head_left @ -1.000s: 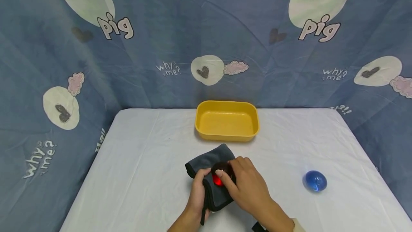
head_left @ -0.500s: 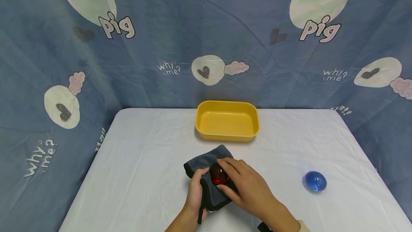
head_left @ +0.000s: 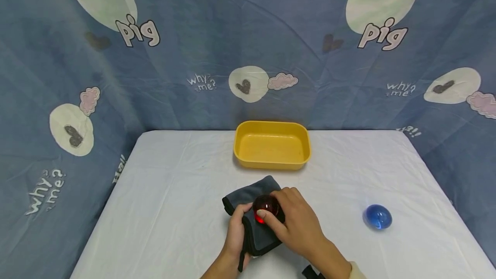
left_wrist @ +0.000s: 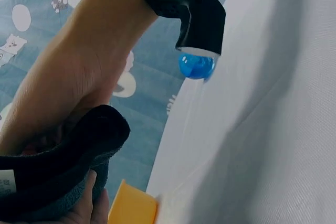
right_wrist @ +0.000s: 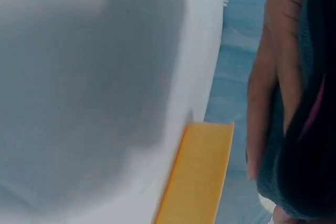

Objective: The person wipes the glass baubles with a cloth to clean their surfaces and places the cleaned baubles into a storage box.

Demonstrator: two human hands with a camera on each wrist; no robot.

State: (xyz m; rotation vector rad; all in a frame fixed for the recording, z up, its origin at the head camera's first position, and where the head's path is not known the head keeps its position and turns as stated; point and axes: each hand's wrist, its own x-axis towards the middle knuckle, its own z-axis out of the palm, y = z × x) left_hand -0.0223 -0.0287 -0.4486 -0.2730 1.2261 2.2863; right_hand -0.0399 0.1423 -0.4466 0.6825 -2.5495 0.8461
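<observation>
In the head view, my left hand (head_left: 234, 234) grips a folded dark grey cloth (head_left: 263, 238) with black edging, its thumb on top and its other fingers underneath. A clear red ball (head_left: 265, 206) sits on the cloth. My right hand (head_left: 300, 223) holds the ball between thumb and fingers, the thumb across its near side. Seen from the left wrist, the cloth (left_wrist: 100, 135) is folded thick and a white label shows on it; the ball is mostly hidden there. Fingers lie along the cloth's underside in the right wrist view.
Behind the hands, a yellow tray (head_left: 272, 165) stands near the table's far edge. A clear blue ball (head_left: 378, 217) rests on the white tablecloth (head_left: 174, 210) at right. A patterned blue curtain (head_left: 174, 55) hangs behind and beside the table. A black wrist device (left_wrist: 202, 19) is on the right wrist.
My right hand has shifted its hold on the red ball, its fingers drawing back and its thumb moving up across the ball. My left hand keeps the cloth in nearly the same place.
</observation>
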